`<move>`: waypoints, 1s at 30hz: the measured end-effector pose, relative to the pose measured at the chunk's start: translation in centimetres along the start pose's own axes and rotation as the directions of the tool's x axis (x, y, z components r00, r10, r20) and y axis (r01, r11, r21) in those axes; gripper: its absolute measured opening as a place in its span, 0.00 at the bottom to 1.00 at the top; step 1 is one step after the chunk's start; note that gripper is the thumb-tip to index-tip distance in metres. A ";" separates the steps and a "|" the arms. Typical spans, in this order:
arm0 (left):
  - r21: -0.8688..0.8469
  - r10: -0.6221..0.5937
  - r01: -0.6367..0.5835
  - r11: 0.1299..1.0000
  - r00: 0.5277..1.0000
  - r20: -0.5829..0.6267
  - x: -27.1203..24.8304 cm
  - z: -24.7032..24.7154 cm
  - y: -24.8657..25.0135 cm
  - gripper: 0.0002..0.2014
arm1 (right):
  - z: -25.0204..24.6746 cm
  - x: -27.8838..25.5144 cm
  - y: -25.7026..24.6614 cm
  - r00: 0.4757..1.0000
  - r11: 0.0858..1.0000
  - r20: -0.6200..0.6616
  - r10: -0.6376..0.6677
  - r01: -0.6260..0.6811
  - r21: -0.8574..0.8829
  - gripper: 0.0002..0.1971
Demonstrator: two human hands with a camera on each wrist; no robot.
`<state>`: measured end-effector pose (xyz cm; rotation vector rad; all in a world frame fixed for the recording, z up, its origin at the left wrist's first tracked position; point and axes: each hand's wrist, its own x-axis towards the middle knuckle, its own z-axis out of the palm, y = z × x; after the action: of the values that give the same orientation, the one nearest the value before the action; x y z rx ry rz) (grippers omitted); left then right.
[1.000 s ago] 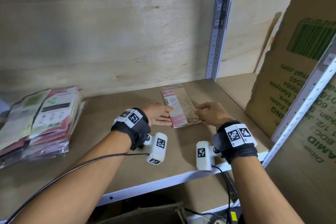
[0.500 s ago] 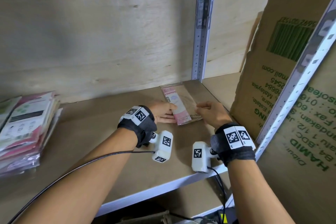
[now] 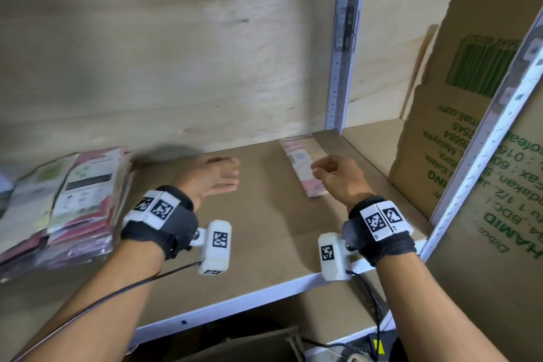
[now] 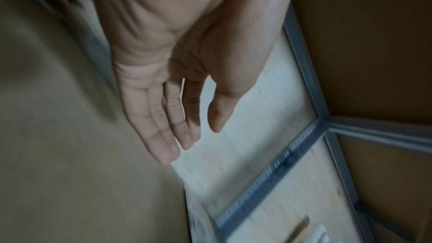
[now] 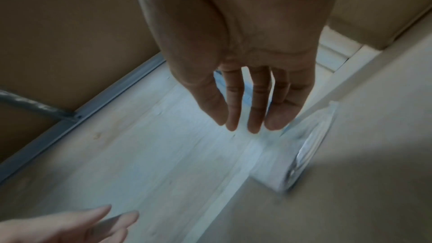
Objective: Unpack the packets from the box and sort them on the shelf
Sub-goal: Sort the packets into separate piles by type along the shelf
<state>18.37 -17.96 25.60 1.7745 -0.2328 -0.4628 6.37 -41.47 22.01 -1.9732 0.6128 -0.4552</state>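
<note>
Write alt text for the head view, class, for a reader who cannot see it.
Two empty hands, left hand and right hand, hover over a wooden shelf. A pink packet lies flat by the right hand; a stack of packets sits far left.

It looks like a storeroom; a metal-framed shelf with a plywood back holds stacked packets; a printed cardboard box stands beside.
</note>
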 end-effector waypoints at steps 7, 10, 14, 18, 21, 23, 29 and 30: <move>-0.028 0.123 -0.139 0.990 0.944 -0.307 -5.2 -13.3 -1.0 0.13 | 8.6 -3.4 -6.3 0.943 0.942 0.324 -0.081 -0.034 0.333 0.08; -0.051 0.090 -0.115 0.992 0.932 -0.351 -6.1 -17.4 -2.4 0.09 | 14.2 -4.6 -9.2 0.871 0.936 0.478 -0.113 -0.067 0.344 0.06; -0.096 0.023 -0.068 0.993 0.909 -0.416 -6.8 -22.3 -4.3 0.08 | 21.4 -5.1 -13.1 0.841 0.958 0.530 -0.109 -0.054 0.282 0.03; -0.129 -0.020 -0.049 0.990 0.874 -0.485 -7.7 -25.8 -5.5 0.04 | 28.0 -4.8 -16.0 0.819 0.976 0.574 -0.024 -0.105 0.191 0.09; -0.133 -0.038 -0.035 0.991 0.860 -0.509 -8.2 -27.3 -6.4 0.02 | 31.8 -4.4 -17.5 0.763 0.998 0.646 -0.017 -0.029 0.061 0.21; -0.130 -0.048 -0.022 0.991 0.858 -0.512 -8.4 -27.9 -7.2 0.04 | 33.7 -4.5 -18.2 0.774 0.999 0.633 -0.014 0.042 -0.029 0.24; -0.102 -0.048 0.000 0.995 0.883 -0.467 -8.9 -28.5 -8.0 0.11 | 35.4 -3.9 -17.3 0.807 0.996 0.590 0.014 0.038 -0.076 0.38; -0.131 -0.051 -0.013 0.991 0.882 -0.469 -8.9 -28.4 -8.0 0.11 | 34.9 -3.8 -17.2 0.801 0.995 0.599 0.011 0.048 -0.082 0.33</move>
<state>21.83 12.68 25.07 1.7040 0.1577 -0.0445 26.49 -7.92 21.52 -2.0625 0.2054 0.2064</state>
